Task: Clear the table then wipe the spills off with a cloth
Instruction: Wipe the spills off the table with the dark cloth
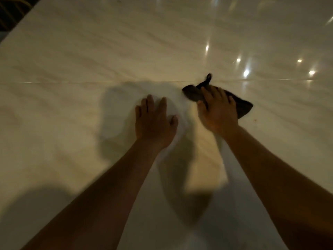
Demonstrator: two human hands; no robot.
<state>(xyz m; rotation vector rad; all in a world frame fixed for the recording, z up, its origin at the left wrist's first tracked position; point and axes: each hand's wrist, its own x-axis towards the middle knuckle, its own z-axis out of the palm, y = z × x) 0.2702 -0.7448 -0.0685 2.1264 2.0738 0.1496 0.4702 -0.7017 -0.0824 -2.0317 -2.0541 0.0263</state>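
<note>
A dark cloth (192,93) with a small hanging loop lies crumpled on the glossy pale marble table (90,69), right of centre. My right hand (218,110) presses down on the cloth, fingers spread over it and gripping it. Flat on the bare tabletop to its left rests my left hand (155,121), palm down, fingers apart, holding nothing. A few tiny reddish specks (255,120) mark the table just right of the cloth. The picture is motion-blurred.
A seam (72,82) runs across the tabletop just beyond my hands. The table's left edge (17,28) slants at the top left, with a dark chair back (12,9) past it. Light reflections dot the far right surface.
</note>
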